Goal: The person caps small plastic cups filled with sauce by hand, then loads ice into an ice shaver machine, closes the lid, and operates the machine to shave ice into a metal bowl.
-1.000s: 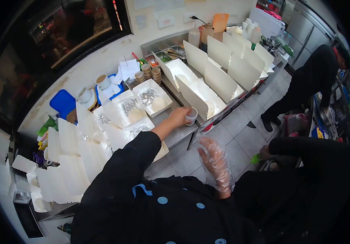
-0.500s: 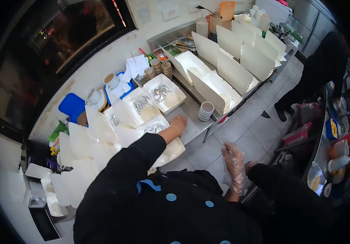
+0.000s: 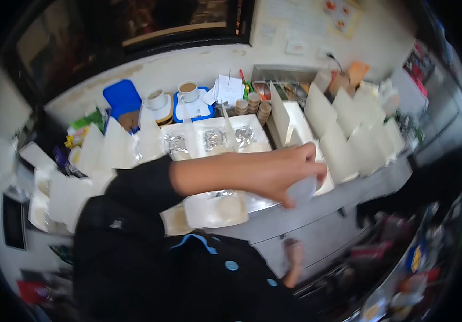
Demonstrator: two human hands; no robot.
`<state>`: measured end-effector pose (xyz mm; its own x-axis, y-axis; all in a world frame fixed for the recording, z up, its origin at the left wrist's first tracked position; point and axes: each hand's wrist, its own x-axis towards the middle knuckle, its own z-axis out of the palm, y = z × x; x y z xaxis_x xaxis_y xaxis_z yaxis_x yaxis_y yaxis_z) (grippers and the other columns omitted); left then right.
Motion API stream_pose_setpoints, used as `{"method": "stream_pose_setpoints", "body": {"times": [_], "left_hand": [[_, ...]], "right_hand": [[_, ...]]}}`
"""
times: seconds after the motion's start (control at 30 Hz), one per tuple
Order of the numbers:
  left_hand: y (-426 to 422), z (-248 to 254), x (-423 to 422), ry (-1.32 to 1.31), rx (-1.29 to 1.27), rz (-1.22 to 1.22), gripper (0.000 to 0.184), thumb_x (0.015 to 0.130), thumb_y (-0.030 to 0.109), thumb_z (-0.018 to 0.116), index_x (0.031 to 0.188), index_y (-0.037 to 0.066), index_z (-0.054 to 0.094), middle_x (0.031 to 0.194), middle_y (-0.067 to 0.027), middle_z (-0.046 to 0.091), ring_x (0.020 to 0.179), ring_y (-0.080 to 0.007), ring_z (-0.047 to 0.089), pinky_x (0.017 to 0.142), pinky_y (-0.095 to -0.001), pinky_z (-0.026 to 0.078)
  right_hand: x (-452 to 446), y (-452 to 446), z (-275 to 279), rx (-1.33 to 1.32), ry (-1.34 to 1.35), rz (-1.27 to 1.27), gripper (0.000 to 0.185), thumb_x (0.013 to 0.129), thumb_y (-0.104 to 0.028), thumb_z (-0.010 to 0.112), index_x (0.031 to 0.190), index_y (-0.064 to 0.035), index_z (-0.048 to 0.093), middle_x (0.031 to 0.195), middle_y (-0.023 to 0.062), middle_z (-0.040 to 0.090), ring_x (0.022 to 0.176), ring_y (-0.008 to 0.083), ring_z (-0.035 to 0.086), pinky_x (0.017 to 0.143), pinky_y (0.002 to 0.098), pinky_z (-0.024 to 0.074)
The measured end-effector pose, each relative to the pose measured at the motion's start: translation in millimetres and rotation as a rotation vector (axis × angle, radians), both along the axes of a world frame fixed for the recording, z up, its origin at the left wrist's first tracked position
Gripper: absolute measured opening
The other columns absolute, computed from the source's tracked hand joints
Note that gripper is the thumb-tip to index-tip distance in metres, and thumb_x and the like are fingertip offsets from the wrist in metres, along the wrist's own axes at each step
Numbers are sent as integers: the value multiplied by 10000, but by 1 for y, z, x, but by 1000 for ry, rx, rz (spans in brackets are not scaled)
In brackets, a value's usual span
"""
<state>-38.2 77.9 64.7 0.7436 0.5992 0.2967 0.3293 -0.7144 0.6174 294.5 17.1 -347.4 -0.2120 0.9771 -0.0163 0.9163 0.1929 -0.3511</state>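
Note:
My left hand [image 3: 290, 170] reaches across the counter front, fingers curled round a white round cup [image 3: 302, 191], most likely the stacked cups seen before; blur hides how many. Beneath my forearm stand open white takeout boxes [image 3: 217, 213] holding crumpled foil and pale rounded food. More boxes with raised lids [image 3: 344, 153] are just beyond the hand. My right hand [image 3: 293, 257], in a clear glove, hangs low over the floor near my coat. Motion smears its fingers, and I see nothing in it.
Two mugs [image 3: 188, 92] stand at the back by a blue tray [image 3: 205, 110]. Stacked brown-filled cups [image 3: 253, 102] and papers [image 3: 228, 90] lie near the wall. A person in dark clothes [image 3: 430, 185] is at right, beside a cluttered counter [image 3: 403, 290].
My left hand has risen from the counter edge and moved right, taking hold of the white cups. My view has swung round, and the right hand sits lower in it.

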Motion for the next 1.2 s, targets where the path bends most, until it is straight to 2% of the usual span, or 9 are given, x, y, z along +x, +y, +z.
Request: {"method": "stream_pose_setpoints", "body": {"times": [0.13, 0.53, 0.63, 0.7, 0.77, 0.87, 0.97, 1.07, 1.2], "left_hand": [[-114, 91, -78, -19, -173, -123, 370, 683, 54, 713, 1039, 49, 612, 1037, -110, 458, 959, -209, 494, 808, -294, 426], [-314, 100, -104, -409, 53, 570, 366, 620, 76, 799, 959, 77, 663, 1099, -191, 506, 835, -257, 641, 647, -274, 587], [-316, 109, -141, -263, 163, 642, 509, 594, 152, 825, 1041, 48, 604, 1122, -191, 493, 953, -268, 595, 679, -286, 578], [-307, 111, -187, -202, 227, 823, 647, 578, 213, 837, 1115, 27, 527, 1133, -173, 492, 1024, -257, 551, 737, -325, 551], [-292, 105, -244, -175, 228, 1266, 623, 635, 210, 802, 1144, 33, 489, 1098, -127, 522, 997, -214, 544, 775, -330, 505], [-251, 80, -397, 86, 154, 1615, 484, 760, 321, 701, 1136, 87, 505, 935, -83, 571, 803, -118, 575, 693, -240, 475], [-206, 9, -574, 68, 68, 1932, 607, 666, 423, 748, 1087, 44, 529, 870, -161, 607, 623, -183, 607, 621, -300, 494], [-192, -101, -720, 133, -48, 2135, 671, 594, 346, 790, 1114, 14, 528, 1074, -203, 587, 1014, -306, 573, 867, -372, 455], [-195, -176, -780, 179, -440, 2346, 545, 642, 234, 751, 1139, 105, 571, 1162, -118, 569, 1100, -286, 533, 912, -378, 436]], "right_hand": [[22, 10, -204, -455, -233, 208, 241, 744, -313, 566, 644, -116, 662, 701, 95, 645, 597, 286, 616, 533, 405, 464], [-10, 51, -191, -399, -365, 749, 195, 686, -309, 593, 598, -140, 632, 621, 54, 613, 552, 247, 602, 491, 378, 452], [-3, 63, -203, 27, -472, 1206, 185, 672, -308, 600, 586, -146, 625, 602, 44, 605, 541, 237, 598, 481, 372, 449], [-10, 72, -212, -186, -63, 1075, 149, 587, -293, 633, 543, -167, 568, 560, 8, 556, 498, 180, 570, 430, 327, 419], [-40, 65, -193, -340, -122, 807, 145, 596, -289, 629, 557, -163, 570, 573, 13, 558, 507, 182, 571, 437, 328, 421], [-111, 41, -147, -403, -214, 593, 139, 610, -283, 623, 579, -158, 572, 591, 21, 561, 520, 185, 573, 448, 328, 424], [-200, 14, -106, -397, -203, 476, 133, 624, -277, 617, 600, -153, 575, 610, 28, 563, 534, 188, 575, 460, 329, 427], [-286, -10, -66, -368, -143, 379, 129, 637, -271, 611, 621, -149, 577, 629, 36, 566, 547, 191, 577, 471, 330, 430], [-353, -34, -22, -357, -78, 281, 124, 656, -263, 603, 650, -142, 580, 654, 46, 569, 565, 194, 579, 486, 330, 434]]}}
